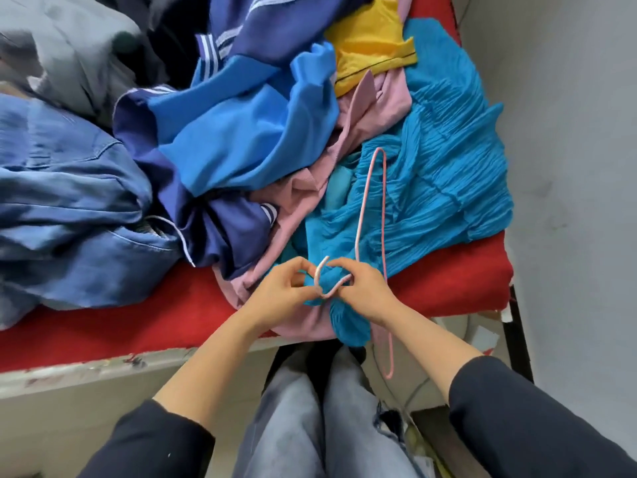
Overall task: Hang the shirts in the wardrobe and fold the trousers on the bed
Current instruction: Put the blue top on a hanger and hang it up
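1. Head view: left grip [284,288] and right grip [367,288] are both pinching the hanger [319,274] at its hook, likely readying it for the teal shirt [431,174].
2. That shirt is lying at the bed [458,270] edge, touching the piled clothes [241,132].
3. Both forearms are reaching forward, wrists converging, fingers curling around the hook.

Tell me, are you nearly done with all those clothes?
Not nearly. Nothing here looks hung or folded yet. Left hand and right hand pinch the pink hanger over the teal shirt. The jeans, blue jacket and other clothes lie crumpled on the bed.
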### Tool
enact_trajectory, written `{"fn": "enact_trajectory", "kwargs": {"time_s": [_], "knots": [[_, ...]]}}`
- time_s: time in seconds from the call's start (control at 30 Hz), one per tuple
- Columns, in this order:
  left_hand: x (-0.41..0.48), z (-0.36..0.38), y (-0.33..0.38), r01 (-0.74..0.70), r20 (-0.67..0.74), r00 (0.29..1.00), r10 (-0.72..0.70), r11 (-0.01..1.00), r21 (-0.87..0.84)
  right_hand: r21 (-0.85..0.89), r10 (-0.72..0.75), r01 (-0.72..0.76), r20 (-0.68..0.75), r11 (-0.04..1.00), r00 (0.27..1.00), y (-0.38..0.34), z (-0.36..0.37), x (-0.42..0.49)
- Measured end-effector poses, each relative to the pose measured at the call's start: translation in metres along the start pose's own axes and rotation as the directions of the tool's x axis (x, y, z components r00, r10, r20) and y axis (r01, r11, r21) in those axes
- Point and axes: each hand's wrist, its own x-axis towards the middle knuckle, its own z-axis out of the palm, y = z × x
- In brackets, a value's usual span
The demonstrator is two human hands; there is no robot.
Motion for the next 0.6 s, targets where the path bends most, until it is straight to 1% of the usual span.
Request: {"fn": "enact_trajectory", "kwargs": {"time_s": [0.07,0.1,0.13,0.17,0.23,0.27,0.37,0.43,0.5,0.57,0.6], "knots": [[-0.008,-0.002,0.02,0.054,-0.027,0.998,-0.058,0.993,-0.104,0.03,0.017,-0.015,-0.067,0.999,0.998,-0.013,-0.011,-0.008],[-0.011,-0.002,0.027,0.069,-0.04,0.996,-0.074,0.99,-0.125,0.052,0.022,-0.017,-0.103,0.999,0.994,-0.018,-0.019,-0.012],[-0.015,-0.003,0.034,0.079,-0.027,0.996,-0.083,0.991,-0.111,0.072,0.017,-0.007,-0.14,0.997,0.99,-0.023,-0.027,-0.016],[-0.019,-0.005,0.039,0.079,-0.001,0.997,-0.079,0.994,-0.081,0.095,0.001,0.016,-0.174,0.995,0.985,-0.029,-0.038,-0.02],[-0.028,-0.008,0.048,0.057,0.05,0.997,-0.062,0.993,0.106,0.134,-0.007,0.039,-0.226,0.99,0.974,-0.04,-0.063,-0.029],[-0.032,-0.009,0.053,0.045,0.062,0.996,-0.059,0.977,0.208,0.139,-0.013,0.05,-0.256,0.989,0.967,-0.046,-0.078,-0.033],[-0.042,-0.004,0.084,-0.067,0.102,0.994,0.031,0.928,0.367,0.087,-0.111,0.15,-0.349,0.985,0.931,-0.066,-0.123,-0.046],[-0.048,0.005,0.113,-0.117,0.131,0.989,0.068,0.905,0.41,0.029,-0.191,0.219,-0.384,0.975,0.903,-0.083,-0.15,-0.057],[-0.054,0.01,0.139,-0.118,0.127,0.989,0.077,0.928,0.353,0.011,-0.271,0.301,-0.409,0.953,0.871,-0.106,-0.173,-0.076],[-0.055,0.012,0.159,-0.118,0.052,0.993,0.106,0.932,0.344,0.038,-0.338,0.386,-0.411,0.922,0.847,-0.131,-0.193,-0.098],[-0.056,0.014,0.169,-0.106,-0.006,0.993,0.118,0.915,0.389,0.061,-0.362,0.42,-0.407,0.906,0.839,-0.141,-0.201,-0.108]]}}
